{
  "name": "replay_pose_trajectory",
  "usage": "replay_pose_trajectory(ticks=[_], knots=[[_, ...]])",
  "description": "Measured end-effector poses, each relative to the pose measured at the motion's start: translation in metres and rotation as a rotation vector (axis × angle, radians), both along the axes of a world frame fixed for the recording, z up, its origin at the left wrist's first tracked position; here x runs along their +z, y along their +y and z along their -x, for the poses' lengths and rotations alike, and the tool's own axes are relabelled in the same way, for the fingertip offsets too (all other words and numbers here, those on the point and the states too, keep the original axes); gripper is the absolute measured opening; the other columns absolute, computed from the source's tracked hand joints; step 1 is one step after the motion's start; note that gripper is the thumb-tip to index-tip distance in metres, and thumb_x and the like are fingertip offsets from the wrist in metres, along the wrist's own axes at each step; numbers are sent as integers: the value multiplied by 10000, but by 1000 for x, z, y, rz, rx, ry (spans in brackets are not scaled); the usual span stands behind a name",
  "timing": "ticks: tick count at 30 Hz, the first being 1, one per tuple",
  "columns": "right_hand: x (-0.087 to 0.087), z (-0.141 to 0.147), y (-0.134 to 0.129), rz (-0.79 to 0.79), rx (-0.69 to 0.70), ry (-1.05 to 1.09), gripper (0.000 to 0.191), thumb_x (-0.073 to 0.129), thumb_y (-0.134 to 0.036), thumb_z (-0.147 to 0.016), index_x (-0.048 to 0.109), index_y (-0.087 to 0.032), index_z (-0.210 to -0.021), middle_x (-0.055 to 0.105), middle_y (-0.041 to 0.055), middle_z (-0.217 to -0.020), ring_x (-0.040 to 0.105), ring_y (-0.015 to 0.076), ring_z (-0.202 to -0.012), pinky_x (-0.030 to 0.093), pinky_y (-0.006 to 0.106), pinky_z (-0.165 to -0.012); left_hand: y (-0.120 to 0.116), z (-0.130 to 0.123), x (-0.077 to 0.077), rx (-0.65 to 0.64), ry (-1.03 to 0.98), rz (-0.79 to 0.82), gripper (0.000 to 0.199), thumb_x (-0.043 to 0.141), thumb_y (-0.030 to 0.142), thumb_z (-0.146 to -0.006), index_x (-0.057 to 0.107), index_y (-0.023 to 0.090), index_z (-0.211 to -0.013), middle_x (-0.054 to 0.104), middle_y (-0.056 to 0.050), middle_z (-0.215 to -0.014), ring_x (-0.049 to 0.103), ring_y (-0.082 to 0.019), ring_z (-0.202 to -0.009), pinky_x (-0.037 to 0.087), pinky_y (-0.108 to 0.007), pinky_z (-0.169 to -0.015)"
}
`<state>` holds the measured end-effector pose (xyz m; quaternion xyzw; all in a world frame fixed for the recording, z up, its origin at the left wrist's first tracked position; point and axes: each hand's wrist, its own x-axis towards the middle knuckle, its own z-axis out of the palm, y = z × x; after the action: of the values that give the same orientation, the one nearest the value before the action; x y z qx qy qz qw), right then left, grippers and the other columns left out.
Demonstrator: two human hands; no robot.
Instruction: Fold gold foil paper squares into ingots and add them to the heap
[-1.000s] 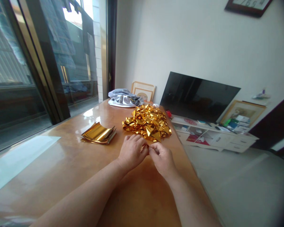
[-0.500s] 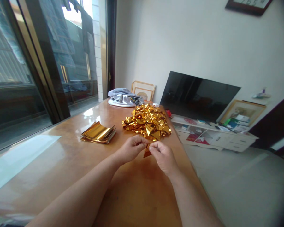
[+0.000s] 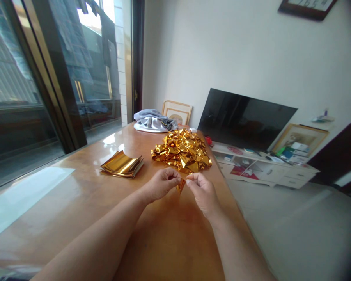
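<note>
One foil [image 3: 180, 188] is pinched in the left hand [image 3: 163, 185], toward the desk [image 3: 175, 246]'s right edge; the right hand [image 3: 204, 192], narrowed beside it, should crease gently.

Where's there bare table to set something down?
Table: one patch between the pale sheet, gold stack and left forearm; another between left and right forearms. Crowded: far end, with the gold foil heap in front of bundled cloth.

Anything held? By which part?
A folded gold foil piece, pinched at its upper end by the left hand; whether the right hand grips is unclear.
</note>
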<state>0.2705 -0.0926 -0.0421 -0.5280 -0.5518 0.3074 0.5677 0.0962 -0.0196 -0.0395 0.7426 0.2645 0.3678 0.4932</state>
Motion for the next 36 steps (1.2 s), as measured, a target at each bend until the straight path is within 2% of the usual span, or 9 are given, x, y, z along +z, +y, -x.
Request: replay_pose_trajectory(ticks=[3, 7, 10, 16, 21, 30, 36], knots=[[-2, 0, 0, 24, -29, 32, 193, 633, -388, -846, 635, -195, -846, 524, -43, -658, 439, 116, -588, 348, 227, -545, 0, -1, 0, 49, 42, -89, 217, 607, 331, -894, 663, 150, -790, 682, -31, -764, 611, -146, -711, 453, -253, -661], [-4, 2, 1, 112, -11, 104, 222, 630, -390, -841, 612, -185, -756, 494, -46, -611, 407, 103, -557, 318, 219, -521, -6, -2, 5, 217, 193, -365, 233, 592, 320, -906, 683, 186, -740, 685, -22, -805, 605, -163, -792, 406, -277, -726], [-4, 5, 2, 215, 30, 200, 243, 634, -408, -831, 624, -176, -760, 485, -47, -570, 383, 94, -512, 268, 212, -476, -12, -3, 10, 320, 302, -524, 164, 617, 306, -897, 719, 229, -794, 692, -13, -863, 602, -184, -868, 355, -301, -758], [-5, 7, 2, 280, 70, 324, 305, 630, -462, -831, 671, -160, -813, 530, -30, -571, 400, 86, -468, 244, 212, -431, -18, -6, 11, 342, 395, -658, 158, 593, 284, -921, 749, 284, -891, 703, -21, -892, 590, -210, -901, 311, -331, -763], [-6, 7, 3, 256, 54, 362, 331, 675, -496, -818, 648, -169, -774, 523, -35, -578, 391, 76, -474, 248, 214, -437, -20, -7, 7, 322, 389, -717, 218, 529, 241, -951, 739, 289, -986, 709, -28, -971, 576, -217, -932, 325, -352, -791], [-7, 6, 3, 192, 38, 382, 306, 707, -457, -798, 602, -181, -719, 522, -38, -594, 396, 80, -510, 267, 218, -469, -26, -10, 5, 252, 358, -680, 277, 513, 189, -923, 704, 251, -1114, 686, -55, -945, 566, -226, -926, 374, -346, -785], [-14, 2, 9, 165, -99, 294, 300, 691, -464, -754, 621, -181, -687, 522, -40, -544, 409, 98, -484, 279, 239, -473, -26, -12, 0, 221, 335, -682, 260, 540, 192, -903, 701, 242, -1100, 698, -60, -940, 581, -233, -915, 395, -352, -779]])
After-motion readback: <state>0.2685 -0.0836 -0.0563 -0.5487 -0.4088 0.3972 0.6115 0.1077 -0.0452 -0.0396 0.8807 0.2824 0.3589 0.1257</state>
